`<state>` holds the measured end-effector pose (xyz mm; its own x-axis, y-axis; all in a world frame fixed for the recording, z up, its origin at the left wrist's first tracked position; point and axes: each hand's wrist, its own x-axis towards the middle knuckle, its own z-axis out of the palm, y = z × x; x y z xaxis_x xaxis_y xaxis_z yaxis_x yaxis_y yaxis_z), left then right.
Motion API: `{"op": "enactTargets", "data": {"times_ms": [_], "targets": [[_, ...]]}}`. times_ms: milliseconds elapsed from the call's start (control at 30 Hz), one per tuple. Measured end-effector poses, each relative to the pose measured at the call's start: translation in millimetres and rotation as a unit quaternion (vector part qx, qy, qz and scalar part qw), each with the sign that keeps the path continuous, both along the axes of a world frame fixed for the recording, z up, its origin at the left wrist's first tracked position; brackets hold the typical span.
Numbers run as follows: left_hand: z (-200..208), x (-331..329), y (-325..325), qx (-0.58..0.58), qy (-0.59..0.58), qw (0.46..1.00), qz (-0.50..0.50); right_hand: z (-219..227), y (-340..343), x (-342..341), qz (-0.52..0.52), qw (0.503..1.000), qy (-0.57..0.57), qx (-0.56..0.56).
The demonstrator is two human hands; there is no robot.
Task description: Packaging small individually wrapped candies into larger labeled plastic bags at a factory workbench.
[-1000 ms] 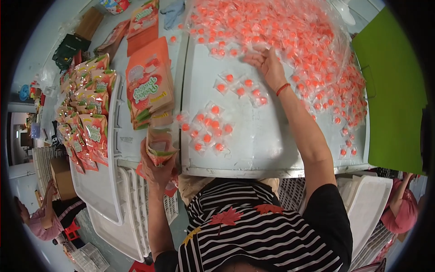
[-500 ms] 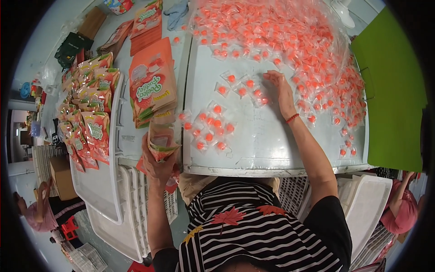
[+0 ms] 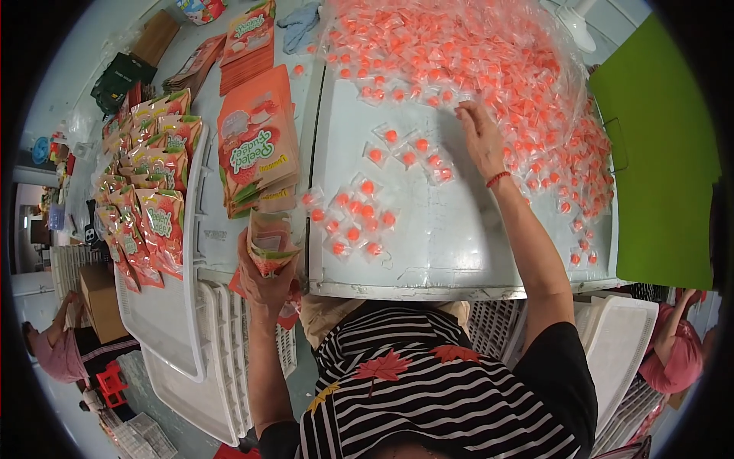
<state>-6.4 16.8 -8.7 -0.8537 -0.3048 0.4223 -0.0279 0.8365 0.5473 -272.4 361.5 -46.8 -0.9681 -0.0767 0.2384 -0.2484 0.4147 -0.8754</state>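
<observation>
My left hand [image 3: 264, 279] is wrapped round a pink and green candy pouch [image 3: 271, 249], whose top gapes and faces upward. This pouch stands at the near edge of the table, just below a stack of flat pouches [image 3: 256, 145]. My right hand [image 3: 483, 141], a red cord at its wrist, hovers at the edge of a big heap of clear-wrapped orange-red candies [image 3: 527, 99]. Its fingers are partly stretched out and look apart, with nothing visible in them. A small cluster of candies [image 3: 354, 214] lies nearest the pouch, and another small group [image 3: 409, 157] lies left of my right hand.
Filled pouches [image 3: 157, 206] crowd a white tray [image 3: 164, 314] on the left. More flat pouches [image 3: 246, 50] and a blue cloth [image 3: 299, 27] lie farther back. A green panel [image 3: 657, 153] borders the heap on the right. White crates [image 3: 222, 359] stand below the table; other people are at both sides.
My right hand has shifted right and slightly away from me, from beside the small group to the heap's edge. My left hand keeps the pouch in nearly the same place.
</observation>
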Motion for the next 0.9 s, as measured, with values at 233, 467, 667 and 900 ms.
{"op": "enactTargets", "data": {"times_ms": [233,467,667,900], "targets": [[2,-4,0,0.003,-0.020,1.000,-0.004,5,-52,44,0.188,0.927,0.201,0.254],[5,-3,4,0.024,-0.024,0.999,0.003,-7,-87,38,0.273,0.852,0.287,0.342],[6,5,-8,0.009,-0.050,0.999,0.002,0,-71,61,0.312,0.879,0.204,0.298],[32,14,-34,-0.107,-0.209,0.969,-0.081,1,-39,60,0.277,0.913,0.171,0.245]]}}
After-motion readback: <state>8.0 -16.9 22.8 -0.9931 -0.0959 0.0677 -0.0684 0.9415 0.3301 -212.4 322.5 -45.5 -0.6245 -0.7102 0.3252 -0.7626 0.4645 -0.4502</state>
